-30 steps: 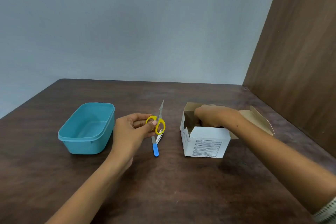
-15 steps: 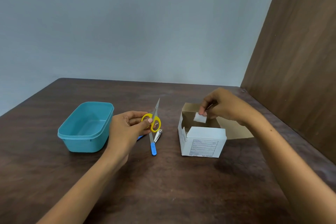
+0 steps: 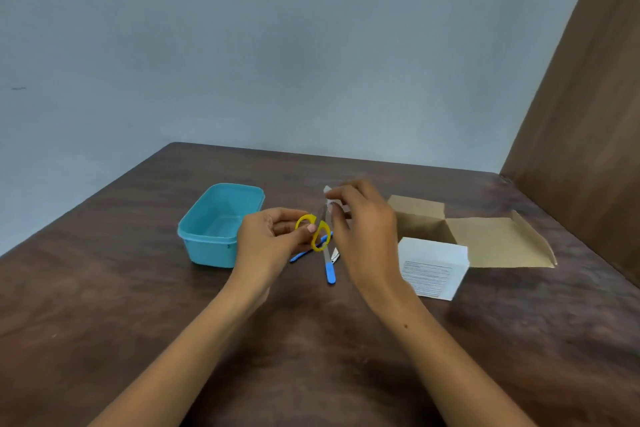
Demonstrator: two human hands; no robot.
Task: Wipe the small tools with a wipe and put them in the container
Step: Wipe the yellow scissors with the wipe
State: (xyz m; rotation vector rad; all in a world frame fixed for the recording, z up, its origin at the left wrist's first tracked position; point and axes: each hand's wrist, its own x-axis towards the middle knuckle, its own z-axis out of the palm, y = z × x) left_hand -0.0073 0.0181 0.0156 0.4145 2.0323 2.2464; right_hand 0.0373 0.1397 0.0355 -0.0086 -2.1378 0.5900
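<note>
My left hand (image 3: pixel 268 241) holds small scissors by their yellow handles (image 3: pixel 317 230), blades pointing away from me. My right hand (image 3: pixel 363 229) pinches a small white wipe (image 3: pixel 328 191) at the scissor blades, which its fingers mostly hide. Under the hands, on the table, lie a file with a blue handle (image 3: pixel 330 272), a second blue-handled tool (image 3: pixel 306 251) and a small metal nail clipper (image 3: pixel 334 255). The teal plastic container (image 3: pixel 207 246) stands open and empty just left of my left hand.
An opened white cardboard wipe box (image 3: pixel 433 267) with brown flaps spread out sits to the right of my right hand. A brown wooden panel (image 3: pixel 585 121) borders the dark wooden table (image 3: pixel 311 357) on the right; a grey wall is behind.
My right hand lifted a wipe out of the box and carried it left to the scissor blades. The left hand kept holding the scissors. The view shifted to the left.
</note>
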